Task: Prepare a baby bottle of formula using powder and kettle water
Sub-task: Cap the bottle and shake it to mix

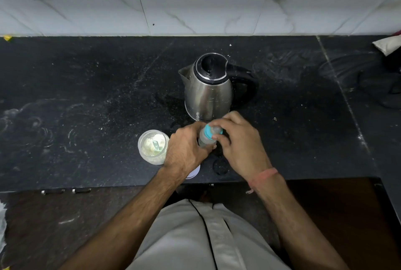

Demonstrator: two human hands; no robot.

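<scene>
Our left hand wraps around the baby bottle, and our right hand pinches its blue cap. The powder jar sits open just left of our left hand, and the kettle stands right behind both hands.

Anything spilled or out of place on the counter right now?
Yes: white powder specks are scattered over the black counter, mostly left of the kettle. The powder jar sits open beside the left hand.

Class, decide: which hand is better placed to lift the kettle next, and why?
Right. The kettle's black handle points to the person's right, and the right hand is nearer to it, only touching the teal cap; the left hand grips the bottle.
</scene>
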